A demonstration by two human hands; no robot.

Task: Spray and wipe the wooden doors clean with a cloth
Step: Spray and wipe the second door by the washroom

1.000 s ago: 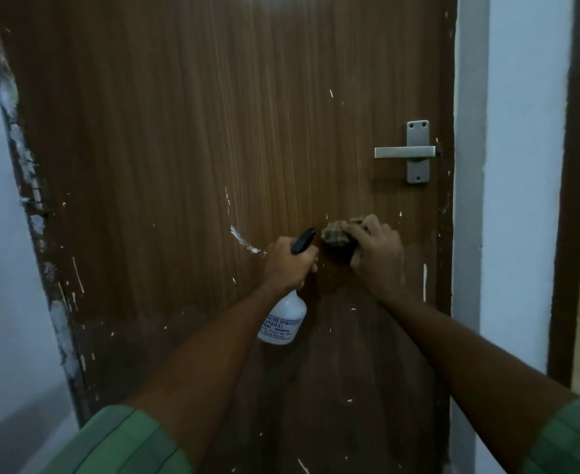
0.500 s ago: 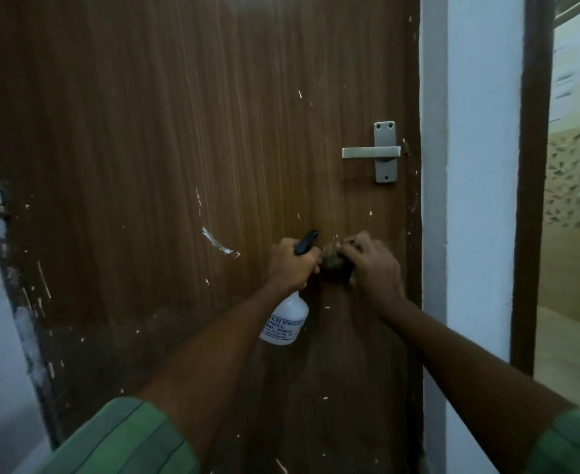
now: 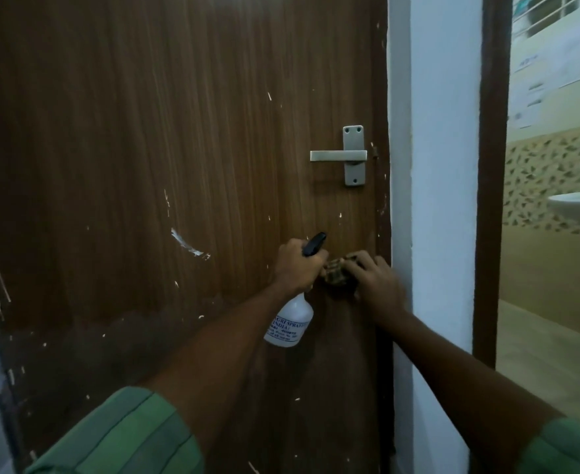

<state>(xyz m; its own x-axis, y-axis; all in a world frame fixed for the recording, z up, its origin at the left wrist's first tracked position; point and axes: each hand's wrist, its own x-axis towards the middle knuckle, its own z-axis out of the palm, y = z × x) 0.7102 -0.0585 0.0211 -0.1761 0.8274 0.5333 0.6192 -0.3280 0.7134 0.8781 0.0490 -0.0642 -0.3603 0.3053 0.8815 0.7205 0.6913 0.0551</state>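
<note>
- We face the wooden door [image 3: 144, 148], brown, flecked with white marks, darker along its lower part; it fills the view from nine o'clock past the centre.
- A white wall strip [image 3: 442, 200] stands at three o'clock of the door, with a dark frame [image 3: 493, 165] beyond it and a basin [image 3: 579, 203] at the far three o'clock edge.
- Our left hand [image 3: 297, 268] has its fingers curled round the neck of the spray bottle [image 3: 290, 325], whose white body hangs at six o'clock of the fist, black nozzle towards twelve.
- Our right hand [image 3: 374, 283] presses the bunched cloth [image 3: 338, 273] against the door, fingers bent over it, just beside the left hand.
- The metal door handle [image 3: 345, 155] sits at twelve o'clock of the cloth, well apart.
</note>
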